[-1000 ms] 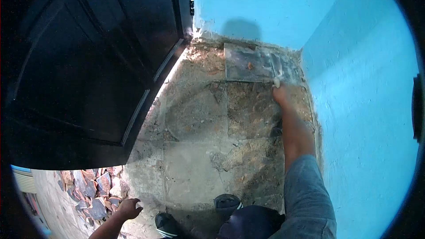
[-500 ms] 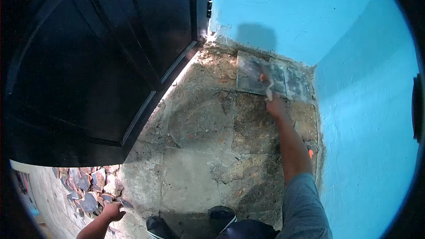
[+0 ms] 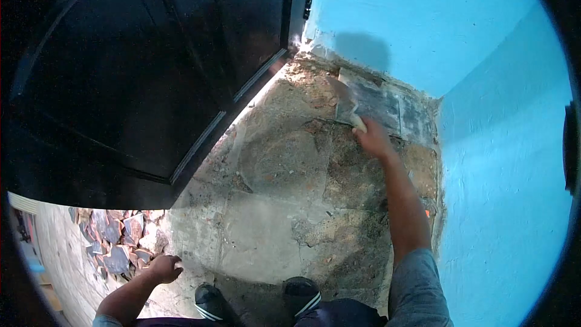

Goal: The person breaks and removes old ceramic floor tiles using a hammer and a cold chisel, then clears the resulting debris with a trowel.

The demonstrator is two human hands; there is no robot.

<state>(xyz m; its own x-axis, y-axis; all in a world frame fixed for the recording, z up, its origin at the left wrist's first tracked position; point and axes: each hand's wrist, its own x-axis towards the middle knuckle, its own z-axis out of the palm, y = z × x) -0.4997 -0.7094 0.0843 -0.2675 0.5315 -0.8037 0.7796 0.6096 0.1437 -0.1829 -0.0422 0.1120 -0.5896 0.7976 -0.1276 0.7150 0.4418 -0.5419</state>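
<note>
My right hand (image 3: 373, 138) is wrapped round the pale handle of a trowel (image 3: 341, 89). Its blade lies over rubble at the left edge of a grey floor tile (image 3: 376, 98) in the corner by the wall. A second grey tile (image 3: 414, 115) sits to the right of that one. At lower left, my left hand (image 3: 164, 269) hangs with curled fingers beside a heap of broken tiles (image 3: 117, 259). A small pale spot shows at its fingertips; whether it is a held thing I cannot tell.
A black door (image 3: 145, 85) stands ajar along the left. Blue walls (image 3: 417, 18) meet at the right corner. Rough bare mortar (image 3: 260, 236) with loose crumbs covers the floor before my shoes (image 3: 301, 293). A small orange piece (image 3: 428, 213) lies by the right wall.
The trowel has swung left from over the tile to its left edge. My left hand has moved up and right slightly, fingers curled. The whole view has shifted a little.
</note>
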